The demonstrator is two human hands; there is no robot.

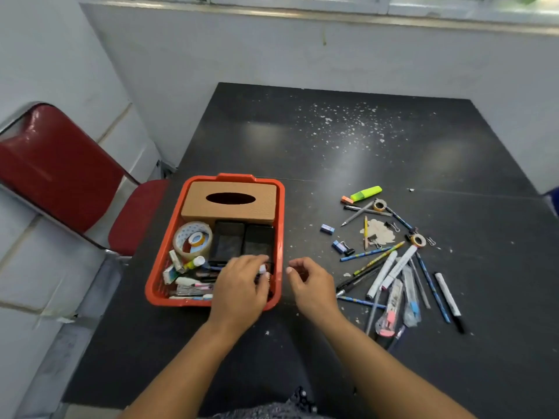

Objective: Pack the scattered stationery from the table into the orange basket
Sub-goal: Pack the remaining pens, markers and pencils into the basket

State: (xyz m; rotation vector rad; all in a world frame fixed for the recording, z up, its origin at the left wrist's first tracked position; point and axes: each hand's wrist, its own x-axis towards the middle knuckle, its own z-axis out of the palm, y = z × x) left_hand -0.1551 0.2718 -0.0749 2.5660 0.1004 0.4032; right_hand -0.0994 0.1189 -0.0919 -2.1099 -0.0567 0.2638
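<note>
No text or label here is sharp enough to read.

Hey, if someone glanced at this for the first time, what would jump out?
The orange basket at the table's near left, with a tan tissue box at its far end. The left hand reaches into it. To the right, pens and markers lie scattered.

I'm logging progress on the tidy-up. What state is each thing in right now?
orange basket: partly filled
tissue box: in basket, slot up
tape roll: flat in basket
green highlighter: capped, on table
pens and markers: scattered on table
left hand: over basket, grip unclear
right hand: empty, loosely curled
</note>
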